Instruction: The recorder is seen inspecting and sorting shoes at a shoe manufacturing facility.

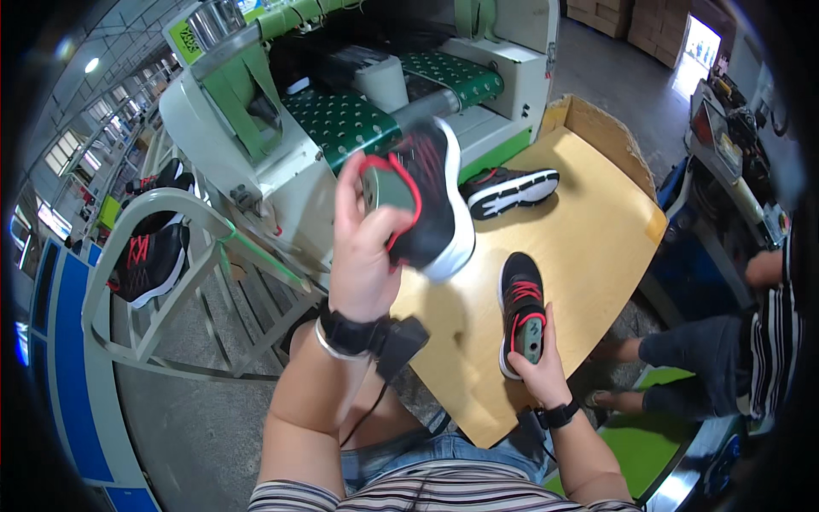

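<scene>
Raised over the left side of the wooden table [610,230], a black sneaker [438,209] with red lining and a thick white sole is gripped at its heel opening by my left hand [367,243]. A grey-green shoe last [384,189] fills its opening. My right hand [542,369] is closed around the heel of a second black sneaker [521,290] with red laces, which sits sole-down on the table. Another grey-green last [529,337] shows inside it. A third sneaker [514,193] lies on its side farther back, its black-and-white sole turned toward me.
A machine with a green dotted conveyor belt [341,128] stands ahead. At left, a metal rack [158,200] holds several sneakers, including a red-laced one [147,263]. Cardboard [601,128] edges the table's far side. A person in a striped top [772,341] is at the right.
</scene>
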{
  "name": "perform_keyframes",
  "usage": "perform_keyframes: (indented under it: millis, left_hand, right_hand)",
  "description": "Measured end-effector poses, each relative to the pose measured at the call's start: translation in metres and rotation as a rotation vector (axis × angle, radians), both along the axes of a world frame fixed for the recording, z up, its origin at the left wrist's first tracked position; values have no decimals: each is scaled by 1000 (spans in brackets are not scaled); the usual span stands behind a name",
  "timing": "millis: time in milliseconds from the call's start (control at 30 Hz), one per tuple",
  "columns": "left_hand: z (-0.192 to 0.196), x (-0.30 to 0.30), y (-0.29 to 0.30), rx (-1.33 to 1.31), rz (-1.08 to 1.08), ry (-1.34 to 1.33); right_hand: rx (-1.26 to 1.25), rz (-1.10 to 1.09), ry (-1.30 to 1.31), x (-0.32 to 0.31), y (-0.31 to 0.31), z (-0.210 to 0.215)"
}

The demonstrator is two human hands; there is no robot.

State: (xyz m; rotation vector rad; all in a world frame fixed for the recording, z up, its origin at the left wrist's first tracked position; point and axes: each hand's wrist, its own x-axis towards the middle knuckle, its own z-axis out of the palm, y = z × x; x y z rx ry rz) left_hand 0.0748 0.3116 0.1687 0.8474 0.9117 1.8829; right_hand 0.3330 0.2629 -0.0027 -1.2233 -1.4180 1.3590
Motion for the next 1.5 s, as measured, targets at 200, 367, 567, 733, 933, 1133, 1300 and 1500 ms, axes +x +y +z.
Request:
perform_keyframes:
  millis: [200, 367, 567, 733, 933, 1133, 1300, 1500]
  left_hand:
    - [28, -23, 123, 99, 957, 1154]
    - [15, -110, 171, -252, 729, 855]
    - [-55, -33, 64, -8, 269, 1083]
    - [-156, -25, 1, -350, -66, 1069]
    - [-164, -31, 17, -387, -177, 1026]
    - [-165, -32, 21, -417, -87, 969]
    - [-154, -32, 18, -388, -87, 960]
    - [-156, -34, 12, -415, 2, 1075]
  right_hand:
    - [251, -157, -267, -14, -20, -24]
    - [163, -171, -73, -20, -14, -27]
    - [-101, -350, 480, 27, 35, 22]
    - [388, -188, 460, -21, 151, 117]
    - [816, -88, -50, -139, 368, 215]
    - [722, -128, -420, -223, 443, 139]
    - [314, -266, -958, -140, 422, 32]
    - [324, -170, -1000, -74, 305, 12]
